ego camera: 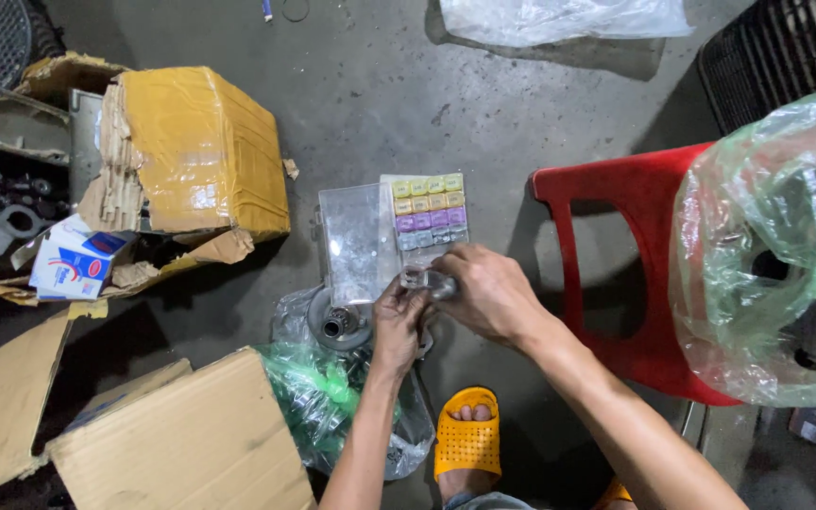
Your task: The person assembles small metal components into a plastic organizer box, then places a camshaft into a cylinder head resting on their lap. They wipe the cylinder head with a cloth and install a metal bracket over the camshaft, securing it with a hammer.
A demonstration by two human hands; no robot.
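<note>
Left hand (397, 316) and right hand (484, 293) grip a small metal part (424, 280) (over an open compartment box (394, 231)).

yellow-taped carton (195, 151) (torn), blue-white box (73, 266) beside.

A repair workshop: stained concrete floor (380, 85), engine casting (7, 189), torn cartons (191, 142).

The light is dim and even, falling from overhead onto the grey concrete floor (380, 104), which is brightest at its middle and darkens toward the left and right edges. Soft shadows lie beside the red plastic chair (616, 217) and under the torn yellow-taped box (200, 151), while glare glints off the clear plastic bag (776, 236) and the open clear case (361, 241). Focus is fairly sharp at the centre, with slight wide-angle stretching and softness at the corners.
</note>
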